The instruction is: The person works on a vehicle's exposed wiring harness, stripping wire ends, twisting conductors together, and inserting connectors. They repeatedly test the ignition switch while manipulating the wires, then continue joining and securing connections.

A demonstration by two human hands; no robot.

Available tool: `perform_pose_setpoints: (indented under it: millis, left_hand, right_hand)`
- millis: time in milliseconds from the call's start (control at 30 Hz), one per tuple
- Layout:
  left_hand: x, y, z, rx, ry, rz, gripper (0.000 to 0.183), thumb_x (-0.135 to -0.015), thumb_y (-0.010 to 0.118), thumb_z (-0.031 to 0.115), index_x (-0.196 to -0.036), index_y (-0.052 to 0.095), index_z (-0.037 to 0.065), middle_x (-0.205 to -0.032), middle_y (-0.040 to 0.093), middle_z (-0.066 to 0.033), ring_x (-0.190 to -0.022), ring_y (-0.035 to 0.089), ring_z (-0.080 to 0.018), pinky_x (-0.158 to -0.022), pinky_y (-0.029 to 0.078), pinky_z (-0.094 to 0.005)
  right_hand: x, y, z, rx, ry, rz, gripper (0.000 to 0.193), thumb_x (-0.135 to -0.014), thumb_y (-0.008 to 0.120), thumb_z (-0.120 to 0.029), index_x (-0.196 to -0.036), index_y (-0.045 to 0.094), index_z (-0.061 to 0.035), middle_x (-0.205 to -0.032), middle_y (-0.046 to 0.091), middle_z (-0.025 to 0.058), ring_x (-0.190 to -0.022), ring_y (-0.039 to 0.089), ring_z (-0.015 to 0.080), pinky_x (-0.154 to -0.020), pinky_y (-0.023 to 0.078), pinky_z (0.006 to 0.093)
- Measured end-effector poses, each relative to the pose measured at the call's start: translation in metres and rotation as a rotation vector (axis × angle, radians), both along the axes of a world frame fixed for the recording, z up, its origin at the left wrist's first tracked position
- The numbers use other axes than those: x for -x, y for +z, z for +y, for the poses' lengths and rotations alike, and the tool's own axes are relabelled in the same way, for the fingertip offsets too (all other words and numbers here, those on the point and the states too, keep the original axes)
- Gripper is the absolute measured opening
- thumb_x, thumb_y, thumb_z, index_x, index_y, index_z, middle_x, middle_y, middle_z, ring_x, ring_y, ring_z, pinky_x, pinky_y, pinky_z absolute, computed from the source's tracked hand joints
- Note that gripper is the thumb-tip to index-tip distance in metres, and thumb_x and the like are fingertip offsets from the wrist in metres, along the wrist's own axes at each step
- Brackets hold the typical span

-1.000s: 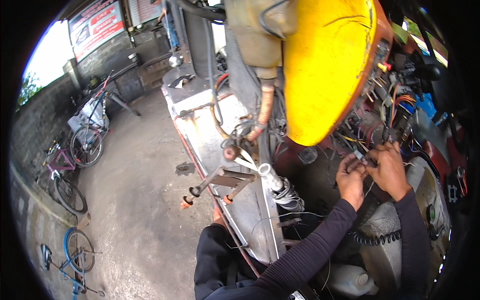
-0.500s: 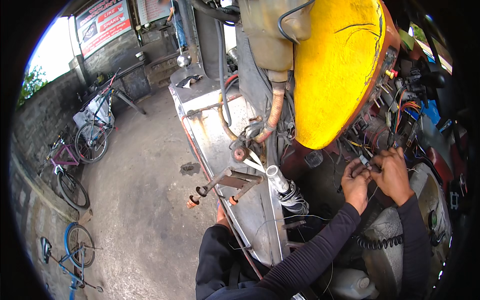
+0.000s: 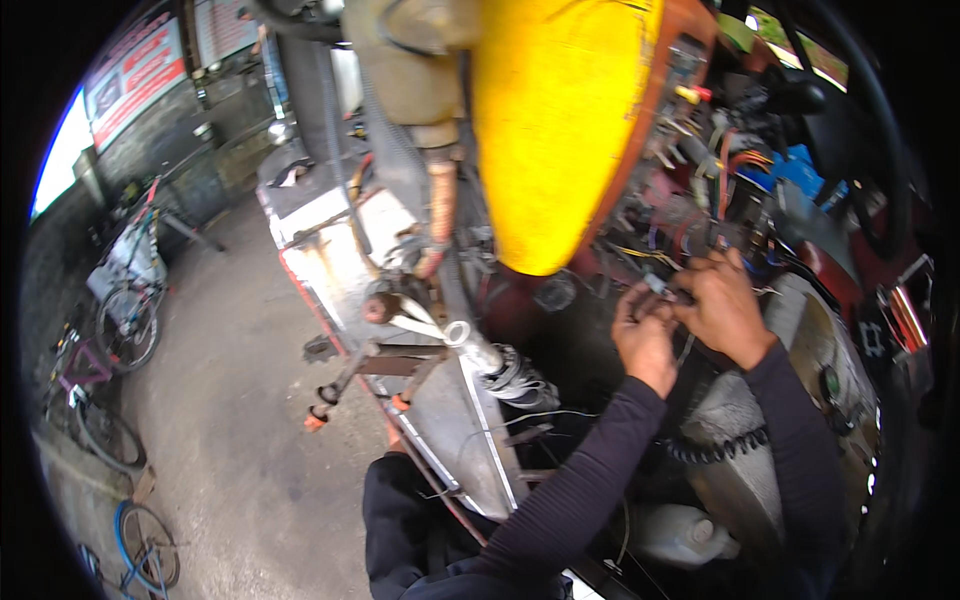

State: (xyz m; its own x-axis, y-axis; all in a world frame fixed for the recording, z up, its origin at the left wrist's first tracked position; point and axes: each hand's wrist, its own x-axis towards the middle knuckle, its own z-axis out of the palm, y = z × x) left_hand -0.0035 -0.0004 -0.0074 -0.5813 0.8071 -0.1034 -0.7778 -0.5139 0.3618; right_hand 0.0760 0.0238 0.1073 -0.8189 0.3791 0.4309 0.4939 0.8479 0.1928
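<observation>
Both hands sit slightly lower and further right in view than half a second back, and the yellow panel fills more of the top; the grip on the part between them looks unchanged. Left hand (image 3: 645, 335): fingers curled, thumb and forefinger pinched on the near end of a small grey connector piece with thin wires (image 3: 662, 287). Right hand (image 3: 722, 305): fingers bent inward, tips closed on the far end of the same piece, so the two hands touch at the fingertips. Connector sits between the two hands, just below the tangle of coloured wiring (image 3: 720, 180) that hangs under the orange-red edge of the large rounded yellow metal panel (image 3: 560, 120). Whether the connector is still joined to that wiring, cannot tell. Both forearms wear dark long ribbed sleeves (image 3: 590, 480) and come up from the lower edge. Below the right forearm: a black coiled cable (image 3: 715, 448) lying across a grey rounded casing (image 3: 810, 330). Left of the hands: a ribbed hose wrapped with white wire (image 3: 510, 372), a rusty bracket frame with orange-capped ends (image 3: 370, 365), and a flat scuffed metal plate (image 3: 450, 430). Lower centre: a white translucent plastic reservoir (image 3: 680, 530). Far left, well apart: bare concrete floor (image 3: 230, 420) and several parked bicycles (image 3: 125, 320) along a dark wall.
</observation>
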Motion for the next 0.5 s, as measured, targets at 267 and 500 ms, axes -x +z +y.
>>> perform_pose_setpoints:
  millis: [267,500]
  left_hand:
    - [-0.0023,0.0041,0.0006,-0.084,0.015,-0.041,0.048,-0.087,0.055,-0.017,-0.132,0.048,-0.001,-0.102,0.061,-0.0099,-0.095,0.067,-0.0195,-0.083,0.06,-0.0321]
    - [-0.002,0.0058,-0.0045,-0.075,0.018,-0.054,0.049,-0.086,0.055,-0.018,-0.131,0.049,-0.002,-0.097,0.06,-0.0065,-0.093,0.067,-0.0175,-0.083,0.06,-0.0315]
  right_hand:
    - [-0.0049,0.0015,0.005,-0.007,0.023,0.021,0.027,-0.072,0.078,-0.022,-0.095,0.078,-0.0085,-0.091,0.072,0.0094,-0.096,0.064,0.0295,-0.093,0.042,0.0419]
    - [-0.0046,0.0007,0.0038,-0.003,0.033,0.02,0.026,-0.073,0.078,-0.022,-0.095,0.078,-0.0085,-0.091,0.072,0.0083,-0.095,0.064,0.0285,-0.092,0.042,0.0408]
